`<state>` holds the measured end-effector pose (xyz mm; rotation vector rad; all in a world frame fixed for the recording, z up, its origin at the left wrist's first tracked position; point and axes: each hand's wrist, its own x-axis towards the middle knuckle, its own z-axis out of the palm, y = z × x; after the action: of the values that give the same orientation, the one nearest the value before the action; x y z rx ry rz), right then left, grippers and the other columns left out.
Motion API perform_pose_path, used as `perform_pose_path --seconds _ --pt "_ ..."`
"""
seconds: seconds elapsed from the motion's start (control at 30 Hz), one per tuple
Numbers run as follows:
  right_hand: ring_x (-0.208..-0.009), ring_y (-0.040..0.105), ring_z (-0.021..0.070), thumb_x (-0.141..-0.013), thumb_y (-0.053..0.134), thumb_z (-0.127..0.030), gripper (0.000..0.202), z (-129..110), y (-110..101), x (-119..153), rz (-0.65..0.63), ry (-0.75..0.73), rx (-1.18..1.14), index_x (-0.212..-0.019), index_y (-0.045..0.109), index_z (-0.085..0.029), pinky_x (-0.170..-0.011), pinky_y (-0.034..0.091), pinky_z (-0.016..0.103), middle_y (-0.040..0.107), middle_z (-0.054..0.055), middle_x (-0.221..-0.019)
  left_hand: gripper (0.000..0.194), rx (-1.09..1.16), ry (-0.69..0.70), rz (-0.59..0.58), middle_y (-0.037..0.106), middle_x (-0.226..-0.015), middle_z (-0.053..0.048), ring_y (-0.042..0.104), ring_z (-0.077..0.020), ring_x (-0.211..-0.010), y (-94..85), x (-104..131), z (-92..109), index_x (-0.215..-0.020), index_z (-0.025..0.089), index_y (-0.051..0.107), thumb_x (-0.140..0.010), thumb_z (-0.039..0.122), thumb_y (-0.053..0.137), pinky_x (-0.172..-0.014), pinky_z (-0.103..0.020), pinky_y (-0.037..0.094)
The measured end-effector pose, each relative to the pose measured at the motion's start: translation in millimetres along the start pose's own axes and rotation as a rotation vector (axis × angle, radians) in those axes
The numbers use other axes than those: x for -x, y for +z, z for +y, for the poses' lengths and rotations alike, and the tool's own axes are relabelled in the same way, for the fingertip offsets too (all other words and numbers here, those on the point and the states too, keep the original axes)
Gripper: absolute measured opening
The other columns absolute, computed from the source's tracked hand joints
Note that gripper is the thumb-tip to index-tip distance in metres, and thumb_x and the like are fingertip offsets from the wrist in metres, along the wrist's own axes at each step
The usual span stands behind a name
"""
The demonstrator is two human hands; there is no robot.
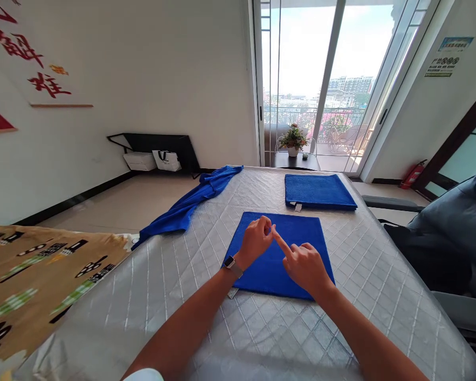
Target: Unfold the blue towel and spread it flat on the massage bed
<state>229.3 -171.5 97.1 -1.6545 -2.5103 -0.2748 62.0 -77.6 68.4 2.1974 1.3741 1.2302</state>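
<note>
A folded blue cloth (267,272), resembling a towel, lies flat below both my hands. Above its middle, my left hand (256,242) has thumb and fingers pinched together; anything held there is too small to make out. A watch (230,262) is on that wrist. The stretched index finger of my right hand (306,264) meets the left fingertips, while its other fingers curl in with nothing visible in them. Farther back sits a thicker folded blue stack (319,190) with a white tag. A loose, bunched blue cloth (186,209) trails along the left edge.
Silver quilted padding (150,286) covers the surface under the cloths. Patterned tan fabric (35,275) lies at the left. A dark padded chair (456,222) stands close on the right. Beyond the far edge are a potted plant (293,138) and a sliding glass door (321,79).
</note>
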Motion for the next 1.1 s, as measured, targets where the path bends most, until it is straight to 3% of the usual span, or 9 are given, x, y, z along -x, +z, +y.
perform_pose_path --seconds 0.13,0.33,0.5,0.63,0.73,0.83,0.97,1.1 --pt "-0.069 0.062 0.0186 -0.099 0.042 -0.019 0.071 4 2 0 0.021 0.056 0.094 -0.164 0.016 -0.029 -0.083 0.041 0.036 0.068 0.003 -0.082 0.023 0.381 -0.295 -0.076 0.051 -0.06 0.006 0.048 -0.0126 -0.054 -0.5 -8 -5 -0.081 0.023 0.051 -0.091 0.041 0.06 -0.055 -0.026 0.036" --pt "-0.076 0.064 0.0196 -0.099 0.043 -0.02 0.072 9 9 -1 0.0 0.145 0.12 -0.164 0.013 -0.031 -0.094 0.042 0.04 0.067 0.004 -0.087 0.053 1.031 -0.463 -0.337 0.062 -0.065 -0.003 0.056 -0.0138 -0.059 3.4 -6 17 -0.074 0.016 0.063 -0.091 0.066 0.055 -0.06 -0.028 0.043" --pt "-0.082 0.066 0.0214 -0.1 0.042 -0.02 0.068 6 12 -1 -0.021 0.179 0.109 -0.164 0.02 -0.028 -0.1 0.041 0.045 0.069 0.007 -0.091 0.045 1.245 -0.571 -0.331 0.071 -0.084 -0.007 0.064 -0.0142 -0.075 5.9 4 38 -0.086 0.012 0.07 -0.084 0.057 0.075 -0.073 -0.027 0.049" --pt "-0.084 0.067 0.0223 -0.098 0.043 -0.018 0.068 -2 15 -1 -0.034 0.185 0.044 -0.163 0.024 -0.024 -0.102 0.042 0.046 0.071 0.009 -0.097 0.041 1.374 -0.631 -0.367 0.074 -0.092 -0.009 0.069 -0.0173 -0.09 3.0 6 44 -0.092 0.012 0.073 -0.084 0.051 0.078 -0.085 -0.027 0.051" --pt "-0.083 0.068 0.0225 -0.095 0.043 -0.017 0.072 -7 18 0 -0.041 0.196 -0.098 -0.164 0.021 -0.019 -0.095 0.046 0.041 0.073 0.01 -0.096 0.036 1.456 -0.646 -0.414 0.074 -0.091 -0.009 0.07 -0.0175 -0.089 1.0 6 45 -0.091 0.012 0.073 -0.086 0.048 0.077 -0.086 -0.028 0.051" --pt "-0.078 0.068 0.0219 -0.094 0.042 -0.018 0.075 -11 23 1 -0.066 0.212 -0.354 -0.164 0.015 -0.016 -0.077 0.049 0.033 0.074 0.007 -0.091 0.033 1.487 -0.653 -0.43 0.074 -0.089 -0.008 0.07 -0.017 -0.087 0.6 7 43 -0.09 0.013 0.072 -0.087 0.046 0.076 -0.086 -0.027 0.052" --pt "-0.073 0.067 0.0187 -0.093 0.044 -0.019 0.079 -14 26 1 -0.046 0.242 -0.736 -0.164 0.01 -0.02 -0.066 0.045 0.028 0.072 0.003 -0.088 0.031 1.512 -0.678 -0.419 0.074 -0.09 -0.008 0.07 -0.0166 -0.087 0.1 7 44 -0.091 0.013 0.072 -0.088 0.044 0.076 -0.083 -0.026 0.053" --pt "-0.056 0.059 0.0126 -0.091 0.045 -0.018 0.083 -17 23 -1 -0.062 0.289 -1.007 -0.164 0.005 -0.024 -0.056 0.039 0.024 0.068 -0.001 -0.083 0.031 1.534 -0.701 -0.407 0.073 -0.089 -0.007 0.07 -0.0163 -0.086 0.0 7 45 -0.091 0.013 0.071 -0.087 0.043 0.077 -0.082 -0.025 0.054"
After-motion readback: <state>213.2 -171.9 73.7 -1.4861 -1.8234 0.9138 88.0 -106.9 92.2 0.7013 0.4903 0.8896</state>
